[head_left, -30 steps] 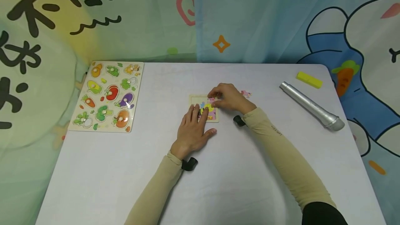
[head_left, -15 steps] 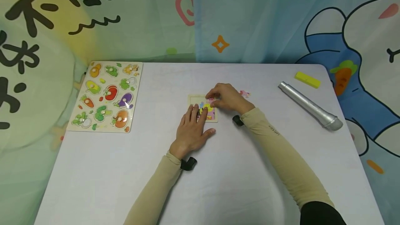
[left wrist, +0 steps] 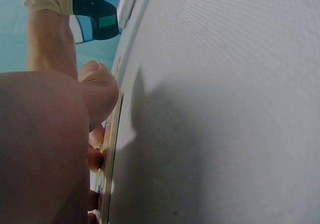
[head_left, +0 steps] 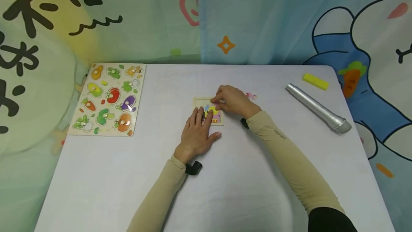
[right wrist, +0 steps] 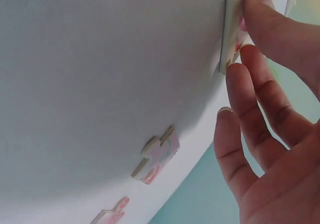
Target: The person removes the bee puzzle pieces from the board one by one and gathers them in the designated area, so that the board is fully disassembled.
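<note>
A small jigsaw puzzle point(head_left: 201, 101) in a pale wooden frame lies at the table's middle, its lower right filled with colourful pieces. My left hand point(head_left: 195, 135) rests flat across its lower left, fingers straight and thumb spread. Over the upper right part, my right hand point(head_left: 235, 101) bends its fingers and pinches a puzzle piece at the board, mostly hidden under the fingertips. The right wrist view shows the thumb point(right wrist: 270, 21) on the puzzle's face, by the frame edge point(right wrist: 231, 33). Two loose pink puzzle pieces point(right wrist: 159, 156) lie on the table beyond that hand.
A vegetable knob puzzle board point(head_left: 107, 99) lies at the table's left. On the right are a silver microphone point(head_left: 318, 108) and a yellow block point(head_left: 315, 81). Behind the table hangs a printed cloth backdrop point(head_left: 251, 20).
The right hand has turned slightly over the puzzle's upper right, and less of the pink there shows under its fingers. The left hand keeps its place on the puzzle.
</note>
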Demonstrator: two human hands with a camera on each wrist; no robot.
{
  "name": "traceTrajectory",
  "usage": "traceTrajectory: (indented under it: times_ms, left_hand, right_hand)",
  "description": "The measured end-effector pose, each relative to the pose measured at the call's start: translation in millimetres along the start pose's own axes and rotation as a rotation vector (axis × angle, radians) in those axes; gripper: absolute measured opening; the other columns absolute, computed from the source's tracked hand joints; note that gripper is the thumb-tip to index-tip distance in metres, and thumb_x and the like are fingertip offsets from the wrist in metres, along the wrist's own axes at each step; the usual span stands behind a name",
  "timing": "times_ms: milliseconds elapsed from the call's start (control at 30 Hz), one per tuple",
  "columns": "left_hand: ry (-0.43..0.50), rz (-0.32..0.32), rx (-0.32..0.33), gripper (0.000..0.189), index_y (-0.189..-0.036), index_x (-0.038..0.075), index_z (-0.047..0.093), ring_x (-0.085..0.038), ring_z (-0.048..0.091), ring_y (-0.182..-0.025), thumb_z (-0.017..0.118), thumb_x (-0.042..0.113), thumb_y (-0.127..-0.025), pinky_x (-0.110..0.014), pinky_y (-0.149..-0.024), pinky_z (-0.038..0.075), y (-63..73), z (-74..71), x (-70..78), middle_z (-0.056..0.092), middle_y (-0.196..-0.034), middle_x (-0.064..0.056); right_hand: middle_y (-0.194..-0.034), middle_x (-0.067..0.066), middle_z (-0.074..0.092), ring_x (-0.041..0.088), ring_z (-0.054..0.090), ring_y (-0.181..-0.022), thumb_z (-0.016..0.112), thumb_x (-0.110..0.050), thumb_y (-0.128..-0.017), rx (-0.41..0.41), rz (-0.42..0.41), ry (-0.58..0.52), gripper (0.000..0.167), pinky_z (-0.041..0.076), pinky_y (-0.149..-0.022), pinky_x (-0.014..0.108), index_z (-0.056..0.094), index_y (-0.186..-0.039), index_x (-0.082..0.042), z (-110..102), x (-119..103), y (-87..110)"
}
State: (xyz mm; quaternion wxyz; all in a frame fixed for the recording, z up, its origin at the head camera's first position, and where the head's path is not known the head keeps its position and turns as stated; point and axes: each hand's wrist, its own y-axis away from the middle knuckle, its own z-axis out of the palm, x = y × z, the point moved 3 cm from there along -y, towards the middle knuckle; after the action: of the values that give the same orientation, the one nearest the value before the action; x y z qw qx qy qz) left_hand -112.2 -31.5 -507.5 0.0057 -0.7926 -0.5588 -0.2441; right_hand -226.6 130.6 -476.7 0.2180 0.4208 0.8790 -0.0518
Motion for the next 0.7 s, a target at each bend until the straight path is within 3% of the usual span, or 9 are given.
traceTrajectory:
  times_ms: [467,700]
  left_hand:
    - [0.011,0.000,-0.001,0.084,-0.171,0.015,0.019,-0.036,0.002,-0.166,0.048,0.061,-0.107,-0.052,-0.133,0.014,0.1,-0.7,-0.3,0.009,-0.178,-0.019]
    - [-0.003,0.000,-0.003,0.084,-0.172,0.016,0.019,-0.036,0.002,-0.166,0.047,0.062,-0.107,-0.052,-0.133,0.014,0.3,0.1,-1.4,0.009,-0.178,-0.018]
  right_hand:
    - [-0.114,0.010,0.070,0.028,0.063,-0.108,0.083,-0.013,-0.093,-0.026,0.053,-0.079,0.032,0.051,-0.102,0.047,0.075,-0.123,-0.009,0.8,3.1,-3.0]
    - [-0.115,0.009,0.067,0.027,0.062,-0.110,0.083,-0.012,-0.093,-0.018,0.059,-0.124,0.031,0.049,-0.104,0.046,0.071,-0.121,-0.009,2.4,3.5,-3.4]
